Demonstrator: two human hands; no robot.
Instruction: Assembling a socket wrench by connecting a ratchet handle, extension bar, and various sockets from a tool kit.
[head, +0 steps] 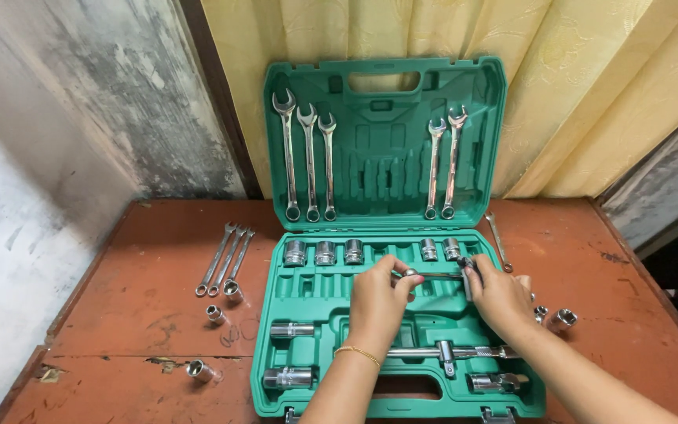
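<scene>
Gripping a chrome wrench [431,275] at both ends, the left hand [377,302] and right hand [497,297] had their fingers closed. They hovered over the green case [308,302] on the table [135,314].

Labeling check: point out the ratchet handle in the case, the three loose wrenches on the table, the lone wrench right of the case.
ratchet handle [464,352], head view, shaft.
three loose wrenches [225,259], head view, middle shaft.
lone wrench [498,242], head view, shaft.

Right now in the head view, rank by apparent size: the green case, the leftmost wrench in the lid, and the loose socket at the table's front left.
1. green case
2. leftmost wrench
3. loose socket
</scene>
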